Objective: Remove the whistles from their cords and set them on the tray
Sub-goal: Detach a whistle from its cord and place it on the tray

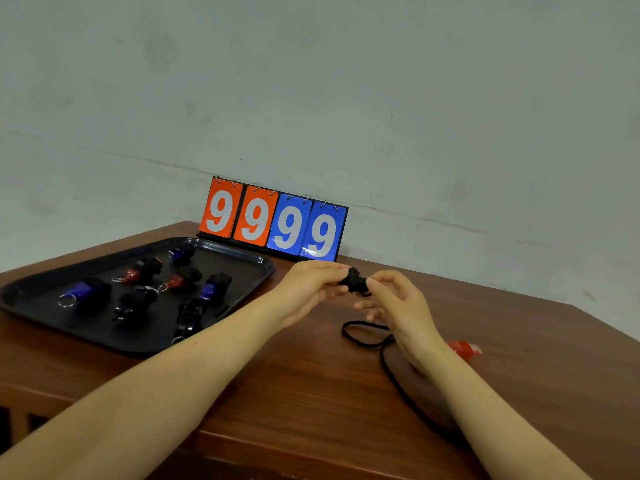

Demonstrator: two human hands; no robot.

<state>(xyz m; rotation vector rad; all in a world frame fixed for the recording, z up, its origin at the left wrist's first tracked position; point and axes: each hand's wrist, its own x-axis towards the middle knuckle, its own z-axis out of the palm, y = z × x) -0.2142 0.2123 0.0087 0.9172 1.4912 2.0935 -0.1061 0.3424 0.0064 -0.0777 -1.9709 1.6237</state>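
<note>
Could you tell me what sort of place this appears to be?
Probably a sports equipment room: a flip scoreboard against a bare wall, and a tray of whistles on a wooden table.

A flip scoreboard (pixel 273 220) reading 9999 stands on the wooden table (pixel 311 393).

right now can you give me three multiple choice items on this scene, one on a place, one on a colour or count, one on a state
1. Where is the tray?
A. right of the hands
B. left of the hands
C. on the floor

2. How many cards of the scoreboard are orange?
A. one
B. two
C. four

3. What is the left hand doing?
A. lying flat on the table
B. pinching the black whistle
C. lifting the tray

Answers:
1 B, the tray sits on the table left of both hands.
2 B, two orange cards, two blue.
3 B, its fingertips pinch the whistle, with the right hand on the other side.
</note>
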